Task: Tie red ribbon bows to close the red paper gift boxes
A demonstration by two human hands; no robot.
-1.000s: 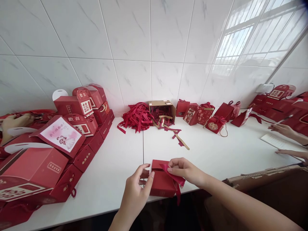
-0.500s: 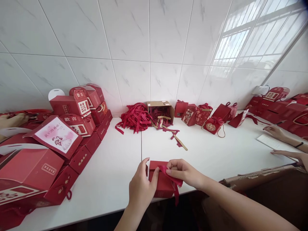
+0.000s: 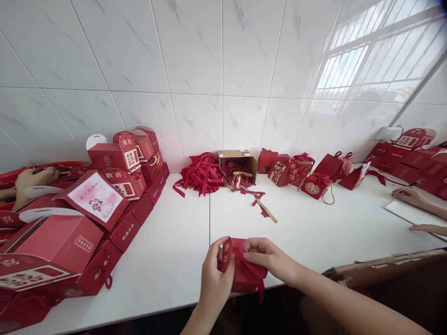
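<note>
A small red box (image 3: 244,279) rests at the table's front edge between my two hands. My left hand (image 3: 217,270) is closed on a rounded red flap (image 3: 225,255) with gold lettering, at the box's left side. With thumb and fingers pinched, my right hand (image 3: 263,258) holds a red ribbon (image 3: 256,269) over the top of the box. One ribbon end hangs down past the box's front right corner. My fingers partly hide the top of the box.
Stacked red boxes (image 3: 115,232) fill the left side. Against the wall are a ribbon pile (image 3: 200,174), an open carton (image 3: 237,153) and several decorated boxes (image 3: 312,185). Other people's hands show at far left (image 3: 33,184) and far right (image 3: 415,197). A cardboard carton (image 3: 391,260) stands front right.
My left hand now grips an upright red flap that was not raised in its fingers before. The view has shifted slightly, and my right hand still pinches the ribbon.
</note>
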